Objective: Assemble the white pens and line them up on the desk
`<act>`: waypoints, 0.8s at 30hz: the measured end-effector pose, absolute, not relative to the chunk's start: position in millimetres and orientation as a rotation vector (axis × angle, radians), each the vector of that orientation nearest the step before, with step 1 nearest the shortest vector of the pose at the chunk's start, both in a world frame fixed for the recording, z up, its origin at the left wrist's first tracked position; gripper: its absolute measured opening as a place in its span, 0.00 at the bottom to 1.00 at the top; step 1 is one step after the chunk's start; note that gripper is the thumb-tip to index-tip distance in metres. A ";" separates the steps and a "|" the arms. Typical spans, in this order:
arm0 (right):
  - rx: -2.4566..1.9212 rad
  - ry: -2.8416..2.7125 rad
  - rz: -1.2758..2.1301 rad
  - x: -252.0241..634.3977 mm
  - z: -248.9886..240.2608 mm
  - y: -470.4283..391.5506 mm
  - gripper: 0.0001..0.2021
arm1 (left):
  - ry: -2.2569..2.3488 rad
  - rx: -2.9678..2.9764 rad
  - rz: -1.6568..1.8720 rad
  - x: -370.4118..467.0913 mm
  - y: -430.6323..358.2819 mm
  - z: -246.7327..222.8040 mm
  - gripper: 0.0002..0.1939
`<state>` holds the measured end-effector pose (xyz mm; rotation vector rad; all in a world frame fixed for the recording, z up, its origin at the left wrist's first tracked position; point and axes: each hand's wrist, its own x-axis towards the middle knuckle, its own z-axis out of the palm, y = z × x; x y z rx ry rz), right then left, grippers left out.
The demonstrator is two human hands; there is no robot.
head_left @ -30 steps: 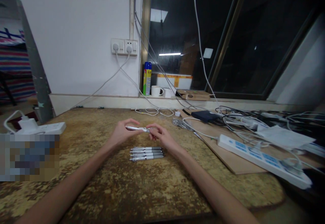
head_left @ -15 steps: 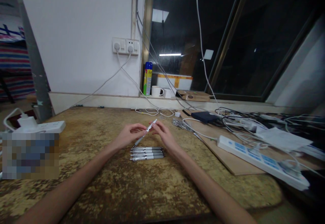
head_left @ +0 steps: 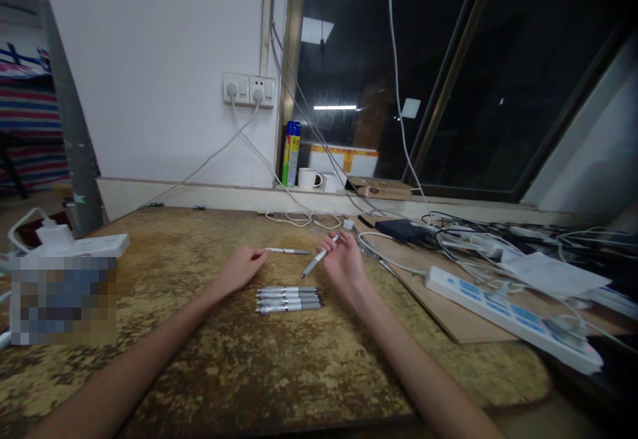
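**A:** what's going on mid-frame, left to right?

**B:** left hand point(head_left: 242, 267) pinches a thin refill point(head_left: 288, 251) by its end, lying level. Right hand point(head_left: 343, 261) is closed on a pen barrel point(head_left: 314, 265), tip tilted down-left. Row of pens point(head_left: 288, 299) lies on the surface point(head_left: 199, 333) just below both.

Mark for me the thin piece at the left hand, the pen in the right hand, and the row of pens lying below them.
thin piece point(head_left: 289, 251), head view, middle of the slim rod.
pen point(head_left: 314, 265), head view, on the barrel below the fingers.
row of pens point(head_left: 288, 299), head view, middle of the row.
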<state>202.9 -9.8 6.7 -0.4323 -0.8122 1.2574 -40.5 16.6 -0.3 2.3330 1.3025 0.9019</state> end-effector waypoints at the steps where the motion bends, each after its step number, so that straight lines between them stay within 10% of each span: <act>1: -0.424 -0.809 1.277 204.4 8.0 -10.7 0.13 | 1.343 2.331 0.879 -42.1 17.0 0.1 0.27; 24: -0.241 -0.729 1.341 213.0 17.9 -17.8 0.12 | 1.438 2.495 0.678 -44.8 11.6 1.9 0.18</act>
